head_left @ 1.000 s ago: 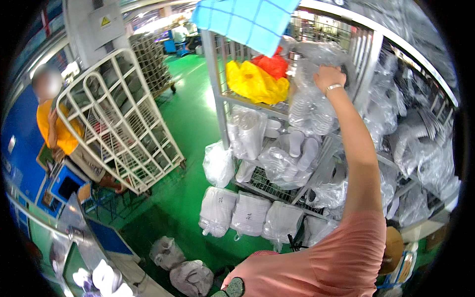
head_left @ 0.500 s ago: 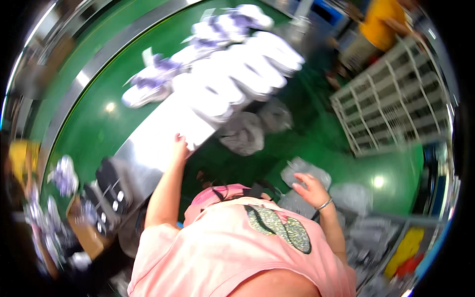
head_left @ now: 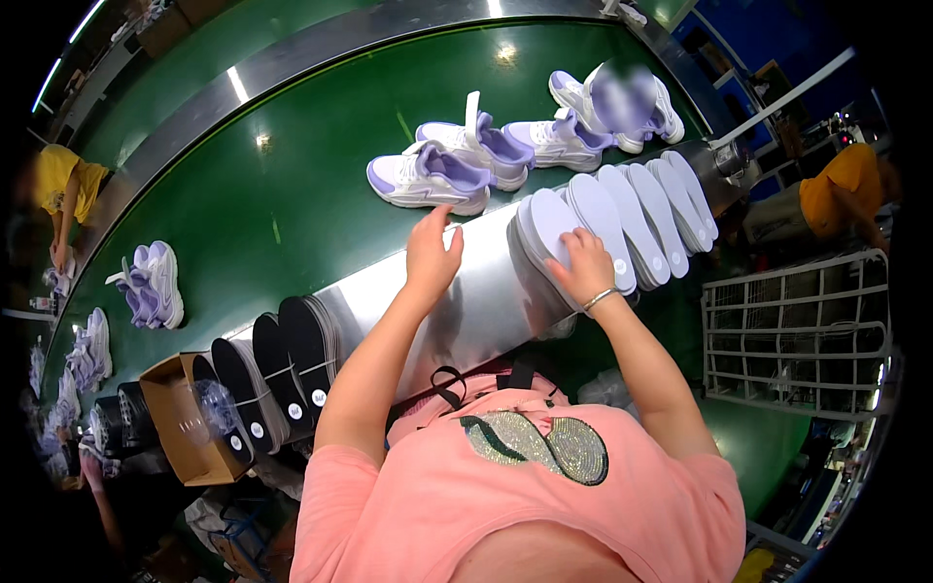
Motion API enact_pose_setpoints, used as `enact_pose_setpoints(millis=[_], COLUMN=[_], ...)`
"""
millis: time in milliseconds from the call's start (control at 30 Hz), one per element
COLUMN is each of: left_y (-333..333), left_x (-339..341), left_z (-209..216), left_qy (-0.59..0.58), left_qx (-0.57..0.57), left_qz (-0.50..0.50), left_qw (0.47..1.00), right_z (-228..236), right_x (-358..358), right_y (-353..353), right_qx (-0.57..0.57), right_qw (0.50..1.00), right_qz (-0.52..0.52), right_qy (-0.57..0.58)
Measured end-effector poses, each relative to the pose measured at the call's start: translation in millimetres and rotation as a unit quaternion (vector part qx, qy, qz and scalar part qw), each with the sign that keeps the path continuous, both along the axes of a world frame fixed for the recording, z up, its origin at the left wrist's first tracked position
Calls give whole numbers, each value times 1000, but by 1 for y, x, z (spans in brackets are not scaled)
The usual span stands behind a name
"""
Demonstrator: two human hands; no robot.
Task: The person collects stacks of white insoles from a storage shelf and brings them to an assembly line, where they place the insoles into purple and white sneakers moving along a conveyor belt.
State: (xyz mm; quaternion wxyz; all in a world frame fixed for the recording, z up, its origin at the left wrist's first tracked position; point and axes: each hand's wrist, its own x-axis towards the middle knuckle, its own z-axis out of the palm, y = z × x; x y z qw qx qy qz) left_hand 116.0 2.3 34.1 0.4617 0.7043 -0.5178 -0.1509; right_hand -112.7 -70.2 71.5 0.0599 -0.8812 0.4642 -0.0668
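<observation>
My left hand [head_left: 431, 260] is open, thumb apart, above the metal ledge. Its fingertips reach the near side of a white-and-lilac sneaker [head_left: 428, 182] on the green belt; whether they touch it I cannot tell. Fingers spread, my right hand [head_left: 587, 269] lies on the nearest stack of white insoles [head_left: 546, 225]. More stacked white insoles [head_left: 630, 214] continue along the ledge to the right. Beyond them stands a row of white-and-lilac sneakers [head_left: 554, 141], some with raised tongues.
Bundled black insoles [head_left: 306, 340] stand at the ledge's left end beside a cardboard box [head_left: 175, 418] holding clear plastic. Another sneaker pair [head_left: 151, 284] sits on the green belt [head_left: 292, 194]. A white wire rack [head_left: 797, 330] is at right. People in yellow [head_left: 70, 185] and orange [head_left: 841, 194] are nearby.
The view has swung and sharpened. My right hand has come from beside my body up onto the white insoles. My left hand has gone from over the bare ledge to the nearest sneaker.
</observation>
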Motion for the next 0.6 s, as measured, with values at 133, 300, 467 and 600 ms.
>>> enact_pose_setpoints(millis=[133, 300, 467, 600], left_y=[-74, -134, -156, -124], left_x=[-8, -18, 0, 31], left_z=[1, 3, -17, 0], left_qy=[-189, -212, -107, -50], left_qx=[115, 374, 343, 305], left_qz=[-14, -97, -41, -64], left_qw=[975, 898, 932, 949], right_z=[-1, 7, 16, 18], right_x=[7, 5, -4, -15], right_y=[-15, -20, -26, -29], right_qx=[26, 50, 67, 78], right_qw=[998, 998, 996, 995], right_qz=[-40, -16, 18, 44], right_qy=[36, 43, 56, 51])
